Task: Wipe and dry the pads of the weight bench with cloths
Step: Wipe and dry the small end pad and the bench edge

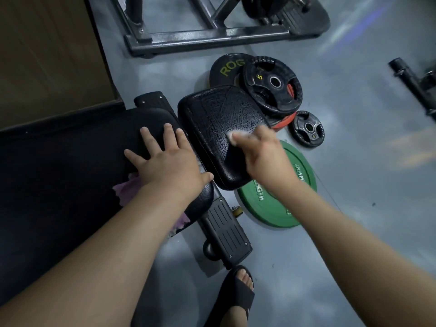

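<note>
The black weight bench has a long back pad at left and a smaller seat pad at centre, its cracked surface glistening wet. My left hand lies flat with fingers spread on the end of the back pad. A purple cloth lies on that pad, partly hidden under my left forearm. My right hand presses a white cloth against the seat pad's right side; the cloth is blurred and mostly hidden by my fingers.
Weight plates lie on the grey floor right of the seat pad: a green plate, black plates, a small black plate. A metal rack frame stands behind. The bench's foot bar and my sandalled foot are below.
</note>
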`<state>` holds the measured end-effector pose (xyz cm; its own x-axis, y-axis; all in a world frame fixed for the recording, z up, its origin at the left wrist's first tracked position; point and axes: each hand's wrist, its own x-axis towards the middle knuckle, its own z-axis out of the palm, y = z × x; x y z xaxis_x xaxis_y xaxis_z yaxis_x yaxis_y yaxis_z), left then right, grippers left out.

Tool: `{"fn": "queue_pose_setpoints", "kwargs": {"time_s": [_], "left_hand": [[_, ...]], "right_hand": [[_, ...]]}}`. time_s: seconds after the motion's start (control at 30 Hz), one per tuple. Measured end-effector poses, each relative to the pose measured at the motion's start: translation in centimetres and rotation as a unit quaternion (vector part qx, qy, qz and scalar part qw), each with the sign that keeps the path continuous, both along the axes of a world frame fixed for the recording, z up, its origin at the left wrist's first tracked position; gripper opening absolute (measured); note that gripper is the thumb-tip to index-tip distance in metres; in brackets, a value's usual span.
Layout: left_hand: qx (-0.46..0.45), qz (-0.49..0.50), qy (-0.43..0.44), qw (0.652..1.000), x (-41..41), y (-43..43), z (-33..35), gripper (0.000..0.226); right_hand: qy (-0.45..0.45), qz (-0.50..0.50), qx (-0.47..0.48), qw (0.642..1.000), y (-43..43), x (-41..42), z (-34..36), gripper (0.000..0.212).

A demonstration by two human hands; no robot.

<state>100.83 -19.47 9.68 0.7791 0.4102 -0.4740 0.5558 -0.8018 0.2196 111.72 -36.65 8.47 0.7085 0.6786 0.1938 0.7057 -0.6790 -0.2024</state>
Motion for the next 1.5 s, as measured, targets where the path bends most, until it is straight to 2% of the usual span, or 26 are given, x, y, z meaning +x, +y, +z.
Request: {"fn": "queue_pose_setpoints", "kwargs": {"time_s": [0.13, 0.33, 0.43, 0.57, 0.67, 0.73, 0.83, 1.0, 1.1, 1.17, 1.27, 1.37, 1.43, 1.5], "left_hand": [[-0.005, -0.009, -0.006, 1.000, -0.8, 0.6, 0.4, 0.108], [-0.026, -0.019, -0.029, 0.999, -2.0, 1.5, 2.6, 0.062], [-0.031, -0.019, -0.041, 0.999, -3.2, 1.7, 4.2, 0.053], [-0.015, 0.001, 0.001, 1.000, -6.0, 2.7, 5.2, 0.052], [-0.009, 0.017, 0.047, 0.999, -8.3, 3.5, 4.8, 0.050], [-0.035, 0.027, 0.028, 0.999, -9.5, 4.0, 5.0, 0.035], [-0.066, 0.065, -0.021, 0.995, -11.1, 5.2, 6.4, 0.008], [-0.150, 0.197, -0.114, 0.962, -14.2, 8.1, 10.3, 0.038], [-0.184, 0.273, -0.173, 0.928, -14.8, 9.3, 11.6, 0.037], [-0.180, 0.273, -0.205, 0.923, -14.6, 9.3, 11.6, 0.036], [-0.215, 0.252, -0.232, 0.915, -13.8, 8.6, 11.1, 0.027], [-0.294, 0.222, -0.239, 0.898, -12.3, 6.8, 11.0, 0.012], [-0.382, 0.217, -0.235, 0.867, -10.9, 5.2, 11.1, 0.009], [-0.461, 0.224, -0.227, 0.828, -9.4, 3.6, 11.0, 0.012]], "right_hand": [[-0.014, -0.094, -0.012, 0.995, 3.7, 5.4, -0.1, 0.023], [0.052, 0.001, 0.017, 0.998, 2.8, -1.3, 0.9, 0.027], [0.108, -0.027, 0.008, 0.994, 0.6, -3.6, 2.6, 0.023], [0.195, -0.135, 0.074, 0.969, -1.9, -7.4, 5.1, 0.024], [0.268, -0.169, 0.127, 0.940, -2.3, -10.7, 6.5, 0.024], [0.312, -0.176, 0.146, 0.922, -1.6, -12.5, 6.3, 0.020], [0.304, -0.172, 0.172, 0.921, 1.0, -14.6, 5.4, 0.020], [0.245, -0.090, 0.157, 0.953, 6.3, -16.1, 4.9, 0.025], [0.257, -0.032, 0.112, 0.960, 8.3, -16.2, 4.0, 0.037], [0.293, -0.009, 0.080, 0.953, 8.5, -16.2, 3.8, 0.045], [0.266, -0.042, 0.107, 0.957, 7.2, -15.5, 4.8, 0.038], [0.295, -0.109, 0.222, 0.923, 5.1, -14.8, 6.8, 0.021], [0.365, -0.124, 0.310, 0.869, 3.8, -14.8, 7.9, 0.018], [0.455, -0.126, 0.362, 0.804, 2.5, -14.7, 8.5, 0.023]]}}
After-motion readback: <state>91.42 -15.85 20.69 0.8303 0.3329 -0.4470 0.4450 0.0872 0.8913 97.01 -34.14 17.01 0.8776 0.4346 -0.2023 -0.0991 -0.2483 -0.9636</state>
